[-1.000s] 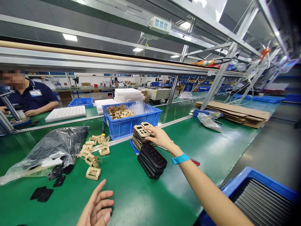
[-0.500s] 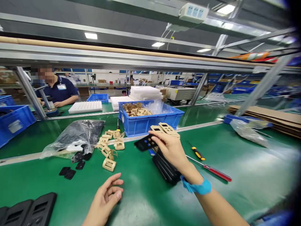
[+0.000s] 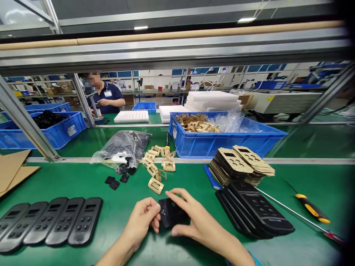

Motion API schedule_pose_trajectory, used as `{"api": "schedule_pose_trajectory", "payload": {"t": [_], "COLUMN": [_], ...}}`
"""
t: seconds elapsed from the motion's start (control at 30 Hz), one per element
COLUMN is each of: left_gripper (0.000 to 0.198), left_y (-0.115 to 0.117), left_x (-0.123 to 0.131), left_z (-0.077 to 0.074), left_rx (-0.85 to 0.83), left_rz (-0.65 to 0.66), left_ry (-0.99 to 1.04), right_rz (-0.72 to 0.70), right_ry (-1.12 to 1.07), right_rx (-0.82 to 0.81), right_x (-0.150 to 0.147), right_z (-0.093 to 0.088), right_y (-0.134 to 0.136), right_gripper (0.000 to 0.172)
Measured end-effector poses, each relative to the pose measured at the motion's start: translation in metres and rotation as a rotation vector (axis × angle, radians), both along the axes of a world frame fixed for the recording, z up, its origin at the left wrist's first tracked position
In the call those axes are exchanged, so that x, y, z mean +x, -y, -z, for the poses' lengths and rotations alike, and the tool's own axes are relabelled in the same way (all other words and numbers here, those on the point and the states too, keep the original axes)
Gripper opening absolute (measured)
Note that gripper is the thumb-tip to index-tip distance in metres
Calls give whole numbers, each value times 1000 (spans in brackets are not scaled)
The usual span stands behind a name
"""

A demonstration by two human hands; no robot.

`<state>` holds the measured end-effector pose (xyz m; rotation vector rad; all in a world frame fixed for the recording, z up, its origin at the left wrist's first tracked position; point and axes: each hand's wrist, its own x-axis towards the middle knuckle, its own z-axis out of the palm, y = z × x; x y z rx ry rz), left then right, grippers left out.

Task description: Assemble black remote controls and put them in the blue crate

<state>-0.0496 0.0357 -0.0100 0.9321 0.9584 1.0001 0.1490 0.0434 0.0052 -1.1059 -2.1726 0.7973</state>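
Observation:
A thin black face panel (image 3: 171, 213) with small white print is between my two hands, low over the green bench. My left hand (image 3: 142, 221) pinches its left end between thumb and fingers. My right hand (image 3: 195, 218) holds it from the right, fingers over the top edge and thumb below; the palm hides part of the panel. To the right lies a stack of similar black panels (image 3: 256, 208). Behind them stand piles of beige cut-out sheets (image 3: 235, 162). At the left, several black remote-like housings (image 3: 85, 221) with buttons lie in a row.
Curled beige pieces (image 3: 155, 186) and small black pads (image 3: 112, 182) lie ahead, by a plastic bag (image 3: 124, 146). A blue bin (image 3: 222, 144) stands behind. A blue cutter (image 3: 212, 177) and a yellow-black screwdriver (image 3: 312, 208) lie right. A person (image 3: 109, 96) works across the bench.
My right hand has brought the black panel from the stack at the right to my left hand, which now grips it too. The view has turned left.

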Motion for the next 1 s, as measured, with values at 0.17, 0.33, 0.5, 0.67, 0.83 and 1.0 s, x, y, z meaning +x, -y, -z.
{"api": "schedule_pose_trajectory", "payload": {"t": [0.17,0.33,0.5,0.67,0.83,1.0], "left_gripper": [48,42,35,31,57,64], "left_y": [8,6,-6,-18,-16,13], "left_x": [7,5,-6,-16,-35,-82], "left_z": [-5,-4,7,14,-6,-21], "left_rx": [3,21,164,326,483,397], "left_rz": [71,80,66,-26,-121,-270], "left_ry": [127,110,-237,-476,-898,-1421], "right_rz": [-140,136,602,617,512,495], "right_ry": [-258,-789,-1223,-1250,-1187,-1173], "right_rx": [-166,-306,-120,-188,-345,-375], "right_x": [-23,-12,25,22,3,0], "right_z": [6,6,-8,-8,1,10], "right_y": [17,4,-18,-15,-4,-5], "right_gripper": [60,59,61,53,64,55]}}
